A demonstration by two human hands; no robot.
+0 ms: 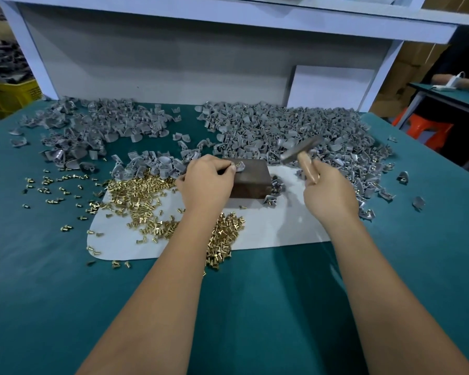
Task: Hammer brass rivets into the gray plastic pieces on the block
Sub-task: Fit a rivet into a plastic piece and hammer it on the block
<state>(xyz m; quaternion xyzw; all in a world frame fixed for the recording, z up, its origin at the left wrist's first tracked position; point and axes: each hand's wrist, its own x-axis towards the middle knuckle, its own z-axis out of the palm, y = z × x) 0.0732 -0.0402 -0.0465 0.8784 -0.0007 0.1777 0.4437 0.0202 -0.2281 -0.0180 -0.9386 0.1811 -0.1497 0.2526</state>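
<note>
Now, at the bench, my left hand (206, 175) pinches a gray piece (240, 167) flat on the block (251, 180), fingers curled around it so it cannot skid under a blow. A rivet (236, 165) seems seated in it, too small to judge its lean. My right hand (326, 188) clenches the hammer (303, 151), raised at 2 o'clock from the block, handle running toward 11 o'clock, blurred head crosswise. Loose rivets (146, 196) lie at 8 o'clock within reach on the white mat (268, 228); gray pieces (282, 128) heap at 12.
</note>
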